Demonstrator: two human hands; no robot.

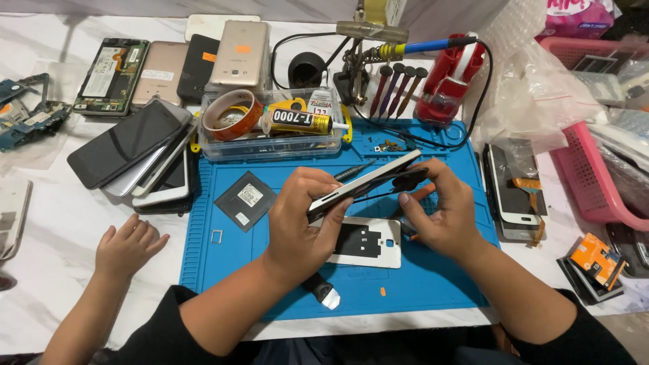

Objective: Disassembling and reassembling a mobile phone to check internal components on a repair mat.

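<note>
My left hand (301, 220) and my right hand (443, 209) both grip a thin smartphone (365, 181), held edge-on and tilted above a blue work mat (433, 277). A black panel or screen part is lifting away from the phone at its right end, under my right fingers. A screwdriver tip pokes out behind the phone. Below it on the mat lies a white back cover (365, 243) with a black patch. A small black square part (246, 199) lies to the left.
Another person's small hand (127, 247) rests on the white table at left. A stack of phones (145, 152), a clear tray with tape and a glue tube (270, 125), screwdrivers (395, 88), a red tool (449, 81), pink baskets (588, 182) and loose screens surround the mat.
</note>
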